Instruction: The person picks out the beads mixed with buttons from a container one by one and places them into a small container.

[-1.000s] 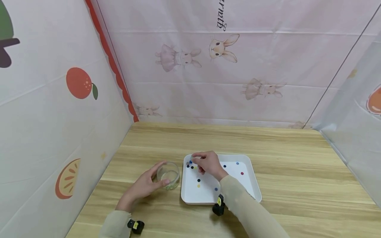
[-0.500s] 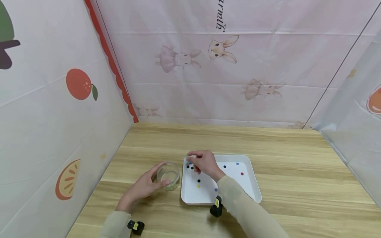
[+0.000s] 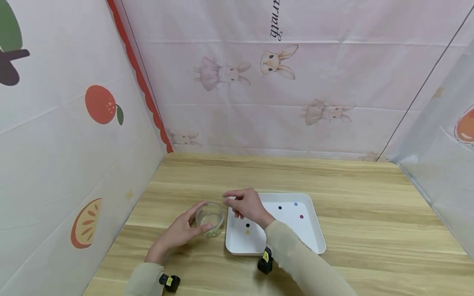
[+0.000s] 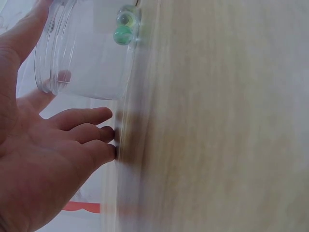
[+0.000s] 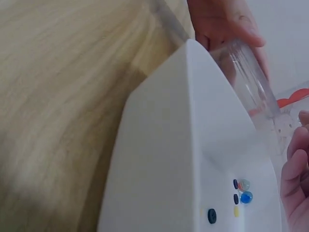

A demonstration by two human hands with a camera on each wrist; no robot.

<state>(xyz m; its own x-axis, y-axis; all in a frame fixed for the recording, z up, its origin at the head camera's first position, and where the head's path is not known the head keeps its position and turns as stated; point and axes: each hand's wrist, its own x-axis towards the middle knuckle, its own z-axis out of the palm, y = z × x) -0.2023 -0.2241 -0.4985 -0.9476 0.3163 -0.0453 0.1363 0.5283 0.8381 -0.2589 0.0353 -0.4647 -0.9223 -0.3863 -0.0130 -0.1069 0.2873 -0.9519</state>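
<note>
The left hand (image 3: 181,230) steadied a clear jar (image 3: 210,214) on the worktop (image 3: 370,213), just left of the white tray (image 3: 237,244), its thumb and one finger curved round the wall and the other fingers off it. Green marbles (image 4: 123,35) lay at the jar's bottom. The right hand (image 3: 249,204) hung over the tray's left rim, thumb and forefinger pinched together on a small item (image 3: 224,197) (pale, perhaps a clear marble, too tiny to be sure). The step in hand seemed to be carrying marbles from tray to jar; a blue marble (image 5: 246,197) lay near black discs (image 5: 212,216) in the tray. The next move called for a short sideways reach and a low release over the jar's mouth.
</note>
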